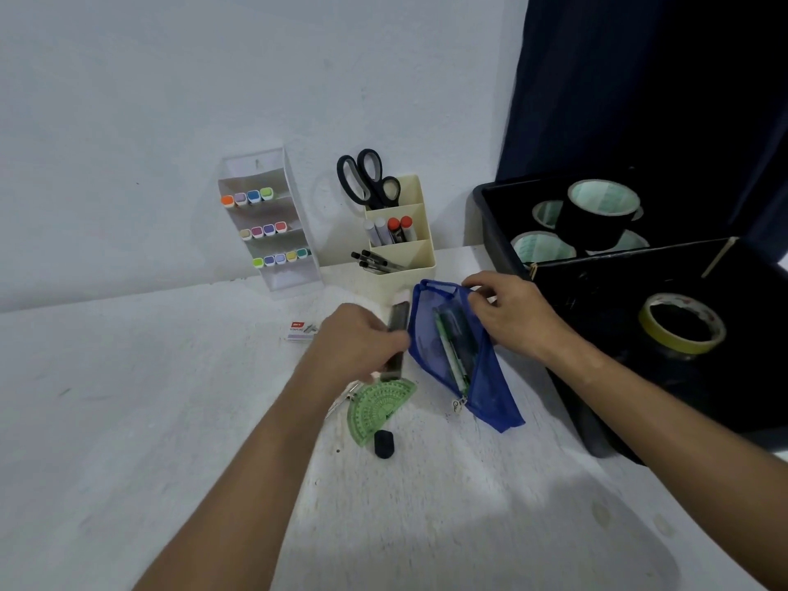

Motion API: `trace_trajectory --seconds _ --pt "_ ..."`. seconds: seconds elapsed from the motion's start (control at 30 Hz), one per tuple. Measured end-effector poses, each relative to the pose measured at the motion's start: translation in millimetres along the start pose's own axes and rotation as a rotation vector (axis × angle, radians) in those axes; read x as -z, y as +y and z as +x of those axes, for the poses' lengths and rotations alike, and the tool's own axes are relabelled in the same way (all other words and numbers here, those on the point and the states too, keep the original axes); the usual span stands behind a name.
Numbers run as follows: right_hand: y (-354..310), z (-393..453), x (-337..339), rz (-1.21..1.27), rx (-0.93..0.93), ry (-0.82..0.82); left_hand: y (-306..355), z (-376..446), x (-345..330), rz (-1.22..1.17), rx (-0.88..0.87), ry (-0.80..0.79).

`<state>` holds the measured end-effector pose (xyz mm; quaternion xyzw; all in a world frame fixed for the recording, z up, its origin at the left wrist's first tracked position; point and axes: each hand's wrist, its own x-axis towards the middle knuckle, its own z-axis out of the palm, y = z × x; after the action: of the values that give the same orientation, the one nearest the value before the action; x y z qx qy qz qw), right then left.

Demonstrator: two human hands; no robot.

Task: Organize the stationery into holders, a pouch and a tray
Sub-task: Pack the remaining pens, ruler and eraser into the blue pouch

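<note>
A blue mesh pouch (477, 390) lies unzipped on the white table, with a green pen (450, 354) inside. My right hand (516, 317) pinches its upper right edge. Just left of the pouch mouth, my left hand (358, 341) holds a dark flat case (397, 330), slightly blurred. Below it lie a green protractor (379, 409) and a small black sharpener (383, 443). A clear tiered holder (273, 232) carries coloured markers. A cream holder (405, 249) has scissors (366, 179), glue sticks and black pens.
A black tray (494, 215) with several tape rolls stands at the right, and a yellow tape roll (682, 328) sits on a black lid. A staples box (300, 330) lies left of my left hand. A metal piece pokes out under my left wrist.
</note>
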<state>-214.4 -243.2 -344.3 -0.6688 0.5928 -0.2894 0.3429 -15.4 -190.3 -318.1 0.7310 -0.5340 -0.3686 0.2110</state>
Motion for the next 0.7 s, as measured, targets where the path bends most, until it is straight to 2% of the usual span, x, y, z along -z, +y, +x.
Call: trace_trajectory --seconds 0.1,0.2,0.43,0.6,0.7 --pt "0 0 1 0.011 0.014 0.0 17 6 -21 -0.07 0.011 -0.086" --pt "0 0 0 0.008 0.019 0.012 29 14 -42 -0.066 -0.005 -0.098" --pt "2 1 0 -0.026 0.045 0.031 42 18 -65 0.087 -0.222 -0.139" --pt "3 2 -2 -0.006 0.025 -0.011 20 19 -54 0.131 -0.287 -0.062" --pt "5 3 -4 0.011 0.004 -0.035 1 20 -38 0.141 -0.247 -0.007"
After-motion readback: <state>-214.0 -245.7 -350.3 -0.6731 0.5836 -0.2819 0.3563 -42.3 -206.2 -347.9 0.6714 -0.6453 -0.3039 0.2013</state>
